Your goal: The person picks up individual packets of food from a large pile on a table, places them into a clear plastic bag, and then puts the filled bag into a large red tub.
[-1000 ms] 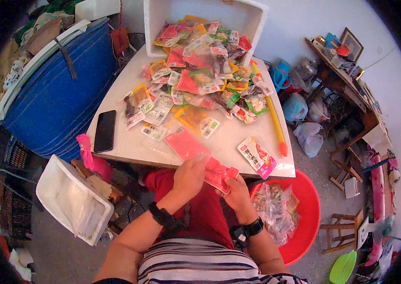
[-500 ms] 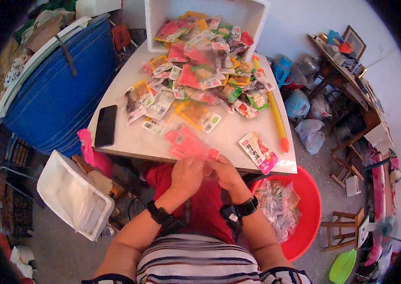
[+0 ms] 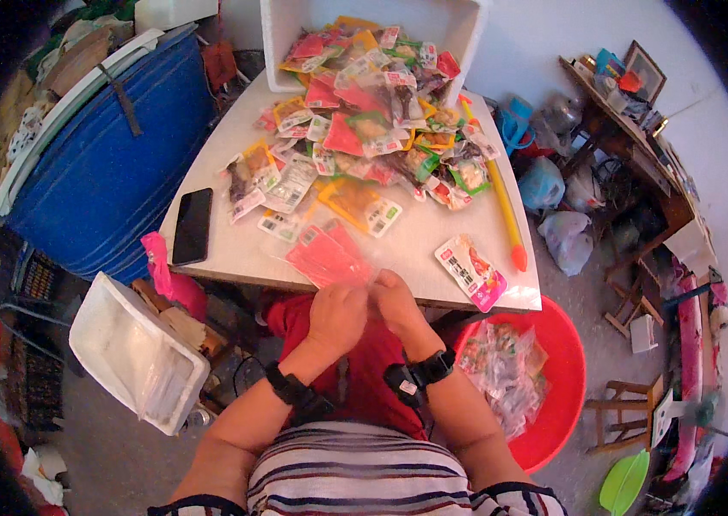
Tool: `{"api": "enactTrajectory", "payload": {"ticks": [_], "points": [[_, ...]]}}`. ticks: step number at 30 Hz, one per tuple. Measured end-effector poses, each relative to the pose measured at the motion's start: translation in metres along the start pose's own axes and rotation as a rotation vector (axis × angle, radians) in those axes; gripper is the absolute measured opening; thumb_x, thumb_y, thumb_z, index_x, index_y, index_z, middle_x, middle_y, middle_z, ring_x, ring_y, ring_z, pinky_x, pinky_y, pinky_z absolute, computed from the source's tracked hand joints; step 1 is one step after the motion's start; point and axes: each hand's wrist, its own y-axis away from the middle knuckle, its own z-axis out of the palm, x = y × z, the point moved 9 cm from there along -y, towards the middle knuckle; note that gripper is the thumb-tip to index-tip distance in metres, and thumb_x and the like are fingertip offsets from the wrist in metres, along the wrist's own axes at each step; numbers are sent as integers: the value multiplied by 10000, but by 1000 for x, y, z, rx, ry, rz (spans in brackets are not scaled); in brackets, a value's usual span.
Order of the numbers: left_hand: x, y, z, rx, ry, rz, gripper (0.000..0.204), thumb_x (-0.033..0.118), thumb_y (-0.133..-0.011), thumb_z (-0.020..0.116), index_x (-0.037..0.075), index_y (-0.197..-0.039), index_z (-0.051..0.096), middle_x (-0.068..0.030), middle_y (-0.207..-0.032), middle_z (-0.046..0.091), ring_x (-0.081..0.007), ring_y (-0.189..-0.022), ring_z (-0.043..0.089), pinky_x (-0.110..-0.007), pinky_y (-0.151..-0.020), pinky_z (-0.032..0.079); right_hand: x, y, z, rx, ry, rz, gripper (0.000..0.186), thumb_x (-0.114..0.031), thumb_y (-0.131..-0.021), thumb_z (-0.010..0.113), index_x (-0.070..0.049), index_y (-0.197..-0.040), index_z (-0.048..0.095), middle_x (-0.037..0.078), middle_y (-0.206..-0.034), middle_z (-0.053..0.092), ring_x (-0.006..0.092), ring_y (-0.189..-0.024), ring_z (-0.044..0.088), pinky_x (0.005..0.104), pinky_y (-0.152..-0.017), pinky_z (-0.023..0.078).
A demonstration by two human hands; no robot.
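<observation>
The slick-looking red packet (image 3: pixel 327 255) could slip or twist if the left hand (image 3: pixel 335 320) pinched only its near edge, since most of it juts unsupported past the fingers; a hard pull between the hands might split the film. The left fingers are curled closed on that near edge. The right hand (image 3: pixel 400 311), fingers bent in, sits just beside them (whether it grips the film too, one cannot tell). The packet extends beyond the grip and leftward, over the near part of the table (image 3: pixel 248 249). The red tub (image 3: pixel 566 387) stands to the grip's right, lower down.
</observation>
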Motion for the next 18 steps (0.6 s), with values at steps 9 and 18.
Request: {"api": "enactTrajectory", "payload": {"ticks": [9,18], "points": [[-4,22,-14,-61,38,62,279,134,-597,590,74,-861,521,-100,-892,475,-273,-878,440,-406,-756,341,-4,25,2,-98,-129,216,182,-127,-774,424,-44,-921,489,39,-826,546,142,-697,530,228,-566,424],[-17,17,4,-49,-153,277,337,120,-618,511,81,-952,504,-84,-971,468,-257,-977,410,-420,-831,301,-22,20,-48,122,21,12,173,-72,-750,492,-52,-917,456,34,-781,521,113,-633,517,210,-525,399]]}}
